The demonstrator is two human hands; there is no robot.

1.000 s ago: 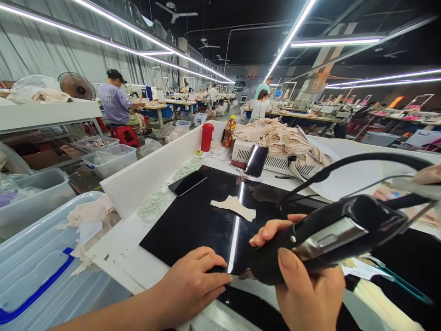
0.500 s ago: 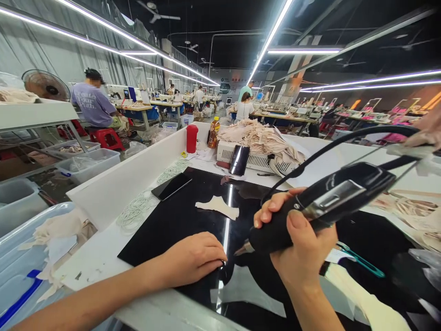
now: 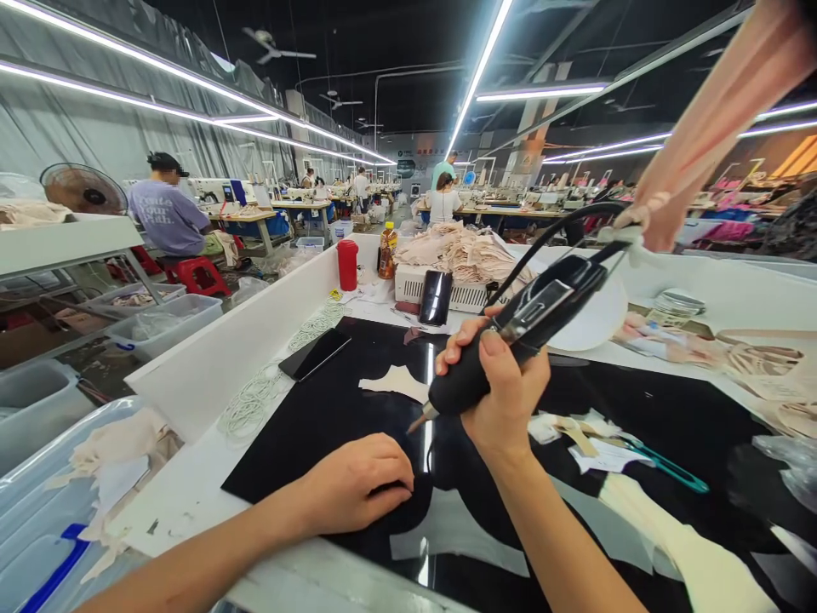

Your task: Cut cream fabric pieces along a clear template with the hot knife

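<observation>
My right hand is wrapped round a black corded hand tool with a silver lever along its side. Its pointed copper-coloured tip angles down to the left, over a glossy black board. My left hand rests on the board below the tip, fingers curled and thumb drawn in against them; anything pinched there is hidden. Beyond the tip lies a cream cut fabric piece. A translucent grey curved piece sits on the board between my forearms.
A phone and white cord coils lie along the left. A red cup, a bottle and a fabric-topped box stand behind. Teal snips and a long cream strip are right. Pink fabric hangs by the cord.
My right hand has moved left and away from me with the tool, bringing its tip clearly into view above the board. My left hand has stayed nearly in place. The view has shifted slightly.
</observation>
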